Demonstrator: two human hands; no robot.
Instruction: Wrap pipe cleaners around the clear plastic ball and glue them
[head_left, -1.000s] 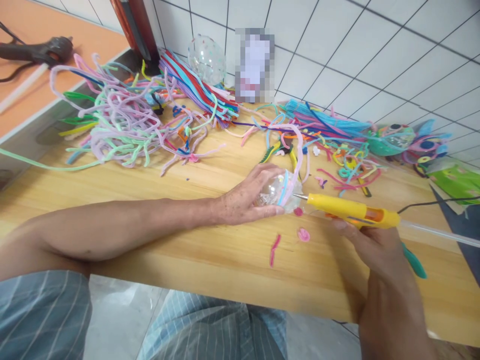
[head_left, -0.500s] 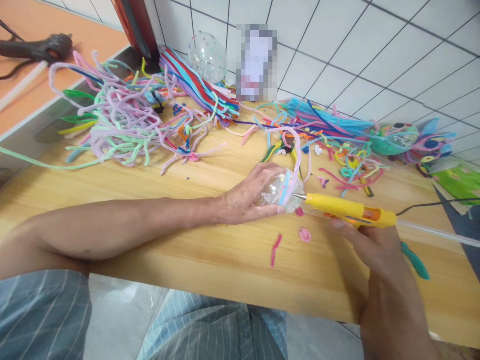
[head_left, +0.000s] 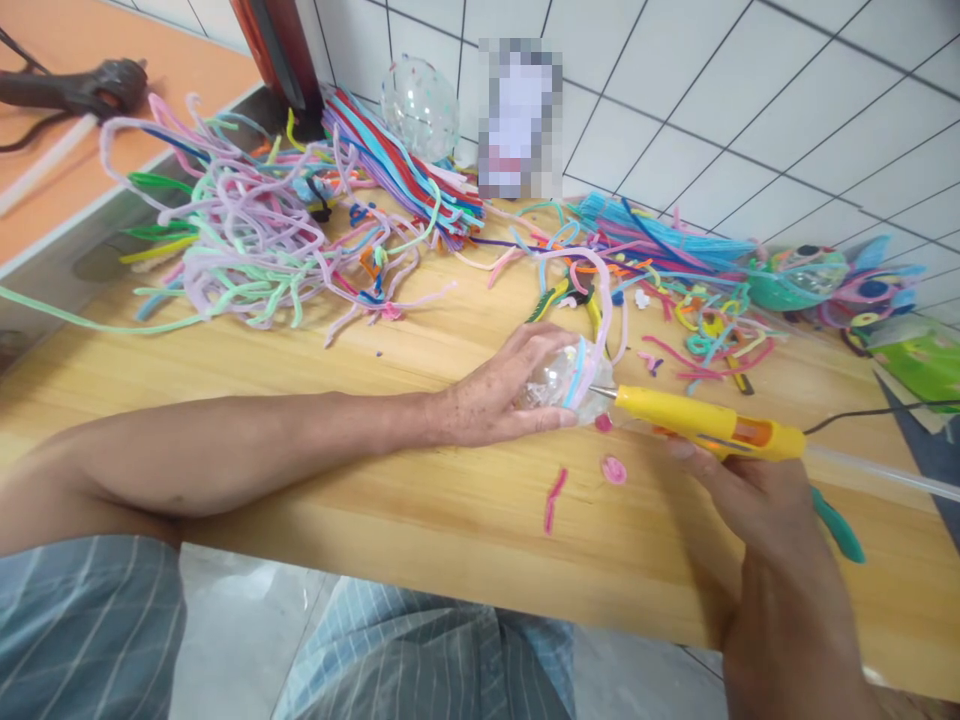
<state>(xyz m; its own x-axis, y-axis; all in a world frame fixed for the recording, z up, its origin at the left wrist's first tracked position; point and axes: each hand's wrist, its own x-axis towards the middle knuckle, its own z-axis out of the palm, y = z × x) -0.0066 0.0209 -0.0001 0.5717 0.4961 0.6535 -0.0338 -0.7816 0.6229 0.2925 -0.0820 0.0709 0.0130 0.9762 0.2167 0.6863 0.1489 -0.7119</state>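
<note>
My left hand (head_left: 501,392) is closed around a clear plastic ball (head_left: 550,377) just above the wooden table. A light blue strip and a lilac pipe cleaner (head_left: 604,300) run around the ball, and the lilac one's loose end arches up and back. In my right hand (head_left: 757,490) is a yellow hot glue gun (head_left: 697,415) with a clear glue stick (head_left: 877,465) in its rear. Its metal tip meets the ball beside the lilac band; whether it touches I cannot tell. Below the ball lie a pink coil (head_left: 613,470) and a short dark pink piece (head_left: 555,500).
Tangled lilac and green pipe cleaners (head_left: 247,230) lie at the left, bundled ones (head_left: 405,165) behind. Yellow-black pliers (head_left: 551,298) sit behind the ball. A clear ball (head_left: 421,108) and a blurred-out phone (head_left: 519,120) stand by the tiled wall. A black glue gun (head_left: 82,90) rests far left.
The camera view has shifted slightly. Both hands keep their hold, and the glue gun's tip stays at the lilac band on the ball.
</note>
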